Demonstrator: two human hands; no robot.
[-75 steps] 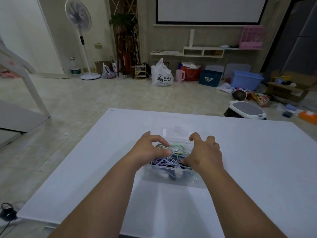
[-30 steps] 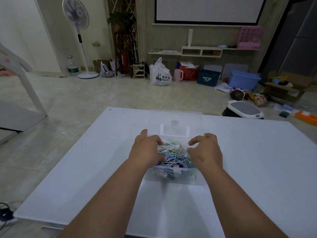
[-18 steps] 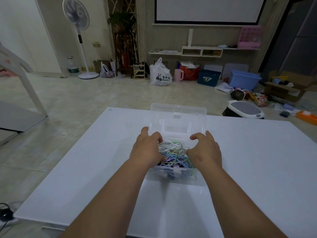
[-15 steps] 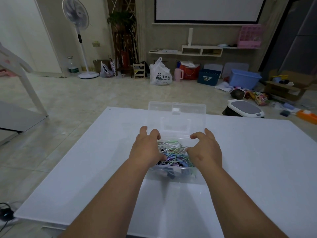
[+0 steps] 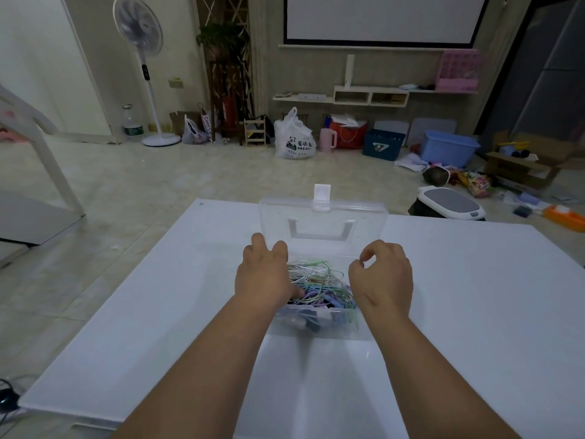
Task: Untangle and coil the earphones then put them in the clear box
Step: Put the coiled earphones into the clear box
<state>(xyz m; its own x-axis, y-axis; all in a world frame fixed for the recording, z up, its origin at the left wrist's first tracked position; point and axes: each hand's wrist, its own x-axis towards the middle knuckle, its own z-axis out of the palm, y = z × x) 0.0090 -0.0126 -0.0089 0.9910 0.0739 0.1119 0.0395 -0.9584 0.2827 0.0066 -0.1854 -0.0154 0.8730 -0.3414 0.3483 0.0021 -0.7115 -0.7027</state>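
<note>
A clear plastic box (image 5: 319, 324) stands in the middle of the white table (image 5: 474, 312). Its lid (image 5: 323, 220) is swung up and stands open at the back. A tangle of green, white and purple earphones (image 5: 319, 280) fills the box. My left hand (image 5: 264, 274) lies over the box's left end, fingers stretched forward, thumb down among the cables. My right hand (image 5: 383, 277) hovers over the right end with loosely curled fingers and holds nothing.
The table's far edge runs just behind the lid. Beyond it on the floor are a grey-topped white device (image 5: 451, 204), a blue bin (image 5: 449, 148), bags and a standing fan (image 5: 142, 58). A dark cable (image 5: 6, 400) lies by the table's near left corner.
The lid has swung up from shut to fully open at the back. My right hand has let go of it and drawn back; my left hand stays at the box's left end.
</note>
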